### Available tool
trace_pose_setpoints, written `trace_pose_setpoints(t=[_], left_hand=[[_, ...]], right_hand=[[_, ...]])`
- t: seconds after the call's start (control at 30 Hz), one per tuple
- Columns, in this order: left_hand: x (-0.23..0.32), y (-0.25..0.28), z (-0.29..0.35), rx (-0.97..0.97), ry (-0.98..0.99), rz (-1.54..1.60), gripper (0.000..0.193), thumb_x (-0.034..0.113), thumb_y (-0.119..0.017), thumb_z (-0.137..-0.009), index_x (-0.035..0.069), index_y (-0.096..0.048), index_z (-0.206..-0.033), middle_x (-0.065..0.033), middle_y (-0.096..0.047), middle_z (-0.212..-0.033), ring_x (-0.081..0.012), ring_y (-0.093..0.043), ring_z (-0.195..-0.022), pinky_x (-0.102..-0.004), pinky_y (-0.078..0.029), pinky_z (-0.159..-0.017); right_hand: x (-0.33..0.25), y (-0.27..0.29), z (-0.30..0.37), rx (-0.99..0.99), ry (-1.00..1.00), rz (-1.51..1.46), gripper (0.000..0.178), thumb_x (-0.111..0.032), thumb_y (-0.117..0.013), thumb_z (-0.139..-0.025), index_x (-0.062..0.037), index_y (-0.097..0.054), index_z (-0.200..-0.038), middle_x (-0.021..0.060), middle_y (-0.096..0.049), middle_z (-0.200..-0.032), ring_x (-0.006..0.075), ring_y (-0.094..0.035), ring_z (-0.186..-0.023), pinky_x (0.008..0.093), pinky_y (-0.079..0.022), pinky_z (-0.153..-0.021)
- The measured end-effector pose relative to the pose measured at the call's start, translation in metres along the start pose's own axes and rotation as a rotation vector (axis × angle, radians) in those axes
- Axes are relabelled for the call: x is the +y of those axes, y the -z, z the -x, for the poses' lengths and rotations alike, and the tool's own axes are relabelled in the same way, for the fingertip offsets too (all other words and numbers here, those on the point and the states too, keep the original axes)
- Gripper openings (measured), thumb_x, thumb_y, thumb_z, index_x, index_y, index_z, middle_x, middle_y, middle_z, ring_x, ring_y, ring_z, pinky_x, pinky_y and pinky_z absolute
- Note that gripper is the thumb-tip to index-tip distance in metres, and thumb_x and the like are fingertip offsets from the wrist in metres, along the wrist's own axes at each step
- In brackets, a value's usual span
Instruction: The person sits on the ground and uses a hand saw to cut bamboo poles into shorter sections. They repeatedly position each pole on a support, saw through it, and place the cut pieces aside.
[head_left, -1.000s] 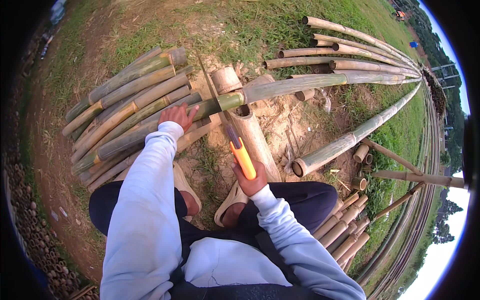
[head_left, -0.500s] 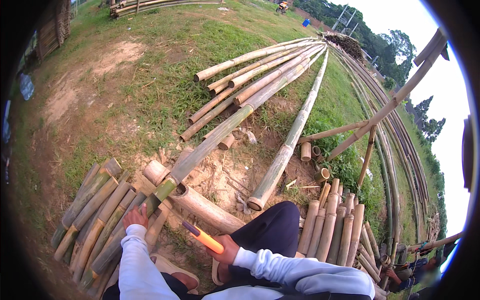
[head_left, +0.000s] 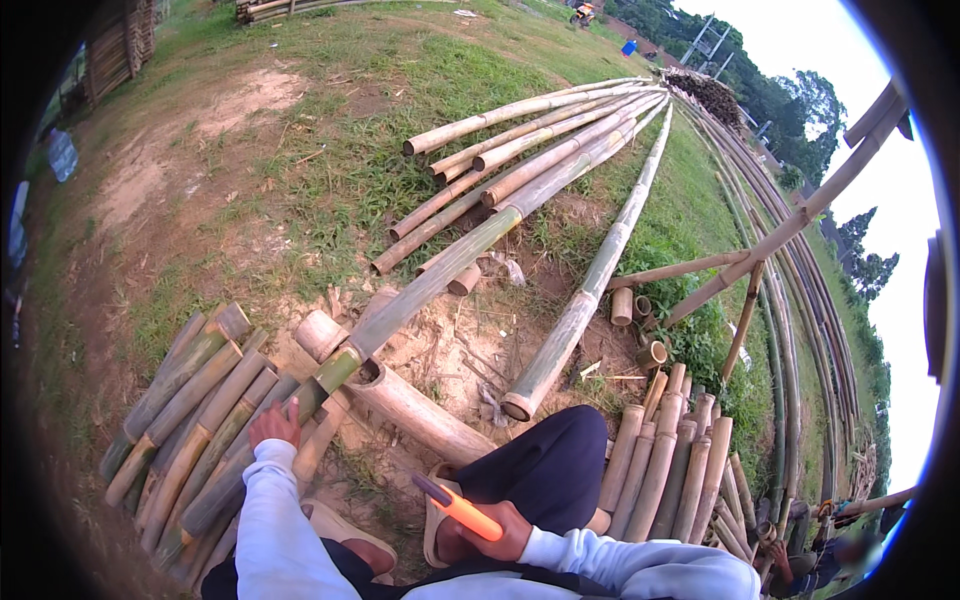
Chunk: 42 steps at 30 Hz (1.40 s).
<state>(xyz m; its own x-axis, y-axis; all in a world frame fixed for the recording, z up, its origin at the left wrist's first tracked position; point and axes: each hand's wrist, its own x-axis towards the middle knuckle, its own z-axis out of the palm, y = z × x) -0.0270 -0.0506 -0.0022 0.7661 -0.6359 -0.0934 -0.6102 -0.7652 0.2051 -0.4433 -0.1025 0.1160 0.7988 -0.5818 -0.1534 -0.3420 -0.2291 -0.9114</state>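
Observation:
My left hand (head_left: 277,424) lies over the near part of a long greenish bamboo pole (head_left: 425,285), its fingers curled onto it. That pole slopes away to the far grass and crosses a thick pale bamboo log (head_left: 425,418) just beyond the hand. In front of my bent knee, my right hand (head_left: 511,531) is closed round an orange-handled tool (head_left: 468,512) with a dark tip pointing up and left. The tool is apart from the pole, and its exact kind does not show.
Cut bamboo lengths (head_left: 195,405) lie stacked at left; another bundle (head_left: 668,460) leans at right. Several long poles (head_left: 530,110) fan out ahead, with one separate pole (head_left: 600,275). A slanted bamboo frame (head_left: 790,230) stands right. Another person (head_left: 815,570) sits at lower right.
My right hand has moved down and to the right with the orange-handled tool, away from the pole. My left hand stays on the pole. The whole view has shifted slightly.

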Motion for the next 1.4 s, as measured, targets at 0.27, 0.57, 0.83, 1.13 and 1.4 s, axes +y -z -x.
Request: trace_pose_setpoints(t=[0.27,0.57,0.83,1.13,1.4], left_hand=[[0.001,-0.011,-0.01,0.037,-0.104,-0.036,0.052,0.047,-0.036,-0.109,0.008,-0.07,-0.108,-0.0241,-0.074,-0.092,-0.0447,-0.071,-0.088,-0.0563,-0.054,-0.083],[-0.007,-0.012,-0.008,0.042,-0.04,0.035,0.046,0.045,-0.041,-0.108,0.008,-0.068,-0.103,-0.0225,-0.074,-0.084,-0.0432,-0.072,-0.08,-0.0543,-0.056,-0.077],[0.001,0.002,0.003,-0.12,-0.04,0.017,0.05,0.047,-0.033,-0.109,0.011,-0.066,-0.119,-0.023,-0.074,-0.094,-0.0445,-0.07,-0.092,-0.0565,-0.054,-0.084],[0.001,0.001,-0.004,-0.065,0.012,0.015,0.052,0.047,-0.036,-0.109,0.009,-0.07,-0.108,-0.0219,-0.074,-0.085,-0.0419,-0.072,-0.083,-0.0538,-0.056,-0.081],[-0.008,0.003,-0.008,-0.049,0.004,0.029,0.051,0.048,-0.035,-0.108,0.01,-0.069,-0.112,-0.0214,-0.075,-0.092,-0.0429,-0.072,-0.09,-0.0546,-0.054,-0.087]], right_hand=[[0.025,-0.053,-0.154,0.062,0.029,0.065,0.026,-0.023,-0.075,-0.091,0.0013,-0.064,-0.088,0.0232,-0.061,-0.072,0.0382,-0.06,-0.062,0.0446,-0.048,-0.062],[-0.018,-0.017,-0.012,0.054,-0.069,0.004,0.021,-0.01,-0.075,-0.09,-0.0005,-0.072,-0.109,0.018,-0.072,-0.083,0.032,-0.075,-0.078,0.0364,-0.056,-0.07],[0.018,-0.054,-0.124,0.081,-0.044,-0.082,0.021,-0.014,-0.077,-0.09,0.0036,-0.066,-0.087,0.0147,-0.064,-0.069,0.0231,-0.062,-0.06,0.0374,-0.049,-0.06],[0.009,-0.041,-0.076,0.067,-0.071,-0.026,0.016,-0.009,-0.074,-0.091,0.0032,-0.069,-0.099,0.015,-0.066,-0.072,0.0199,-0.064,-0.063,0.0344,-0.052,-0.063],[0.017,-0.031,-0.071,0.002,-0.073,-0.011,0.018,-0.011,-0.076,-0.091,0.0037,-0.067,-0.096,0.0152,-0.064,-0.073,0.0199,-0.063,-0.065,0.0353,-0.051,-0.063]])
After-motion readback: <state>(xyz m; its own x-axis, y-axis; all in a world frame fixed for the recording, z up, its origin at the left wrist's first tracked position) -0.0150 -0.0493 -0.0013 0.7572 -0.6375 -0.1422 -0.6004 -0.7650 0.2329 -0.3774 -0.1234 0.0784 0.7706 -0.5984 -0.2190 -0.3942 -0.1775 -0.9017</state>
